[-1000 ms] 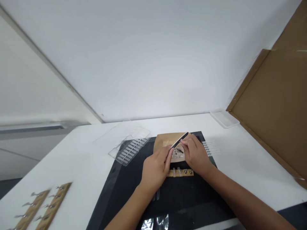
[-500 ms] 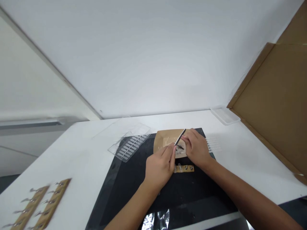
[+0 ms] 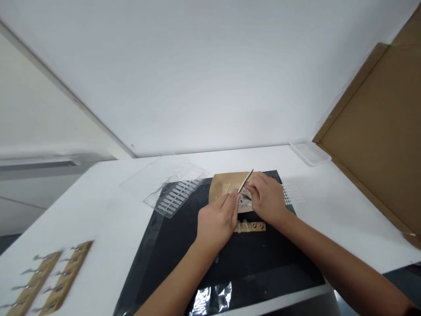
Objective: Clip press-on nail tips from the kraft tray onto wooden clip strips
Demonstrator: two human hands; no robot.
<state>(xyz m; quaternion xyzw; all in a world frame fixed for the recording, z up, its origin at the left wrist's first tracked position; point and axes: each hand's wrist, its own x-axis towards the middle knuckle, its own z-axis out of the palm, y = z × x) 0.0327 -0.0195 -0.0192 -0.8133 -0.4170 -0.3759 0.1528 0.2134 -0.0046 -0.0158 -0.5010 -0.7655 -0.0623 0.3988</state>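
My left hand (image 3: 217, 221) is closed on a thin dark nail file (image 3: 246, 180) that slants up to the right. My right hand (image 3: 268, 197) pinches something small and pale against the file; I cannot make out what it is. Both hands hover over a brown paper sheet (image 3: 223, 184) carrying a small patterned scrap. Just in front of the hands a short wooden strip (image 3: 251, 226) with clear nail tips and metal studs lies on the black mat (image 3: 184, 245).
A clear tray of nail tips (image 3: 176, 197) lies left of the paper. Two wooden strips with metal clips (image 3: 49, 278) sit at the table's near left. A sheet of white dots (image 3: 292, 193) and a clear lid (image 3: 309, 153) lie right. A cardboard panel (image 3: 378, 140) leans at right.
The file's angle has steepened slightly between my hands. The camera view has shifted a little; the hands stay over the brown paper.
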